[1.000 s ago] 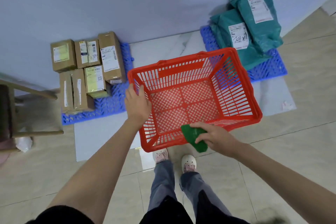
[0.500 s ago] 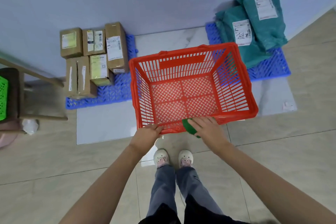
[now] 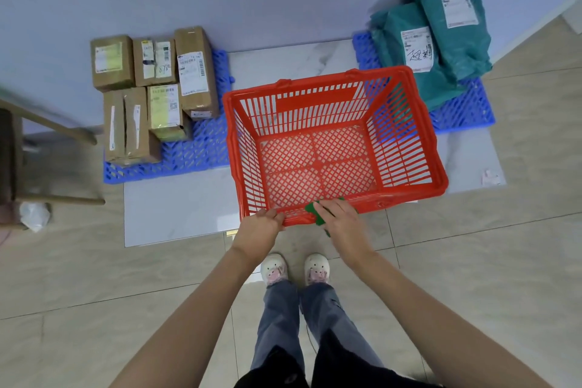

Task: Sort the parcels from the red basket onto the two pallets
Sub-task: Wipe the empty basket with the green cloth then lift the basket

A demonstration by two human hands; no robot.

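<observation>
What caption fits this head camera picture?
Both hands hold the empty red basket between two loaded pallets.

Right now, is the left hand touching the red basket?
Touching. The head view shows the left hand with its fingers curled over the near rim of the red basket, no gap between them.

Tiled floor (image 3: 94, 277), two blue pallets (image 3: 195, 151) on it, white slab (image 3: 176, 208)

A bright red plastic lattice basket (image 3: 406, 148) sits just beyond the hands. Brown cardboard boxes (image 3: 195, 72) with white and yellow-green labels, far left, lie on a blue grid pallet (image 3: 201, 151). Far right, teal plastic mailer bags (image 3: 453, 38) bear white labels.
</observation>
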